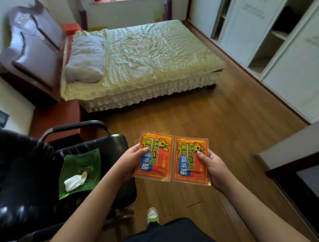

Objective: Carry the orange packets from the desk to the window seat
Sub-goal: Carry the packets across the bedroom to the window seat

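Two flat orange packets with yellow and blue print are held side by side in front of me, above the wooden floor. My left hand [131, 161] grips the left orange packet [158, 164] by its left edge, thumb on top. My right hand [213, 168] grips the right orange packet [187, 165] by its right edge. The window ledge [120, 1] shows at the very top of the view, beyond the bed; most of it is cut off.
A bed [146, 57] with a pale yellow cover and a white pillow lies ahead. A black office chair [51, 164] at my left carries a green sheet with crumpled tissue. White wardrobes [267, 39] line the right wall. A dark desk edge [293, 172] is at right.
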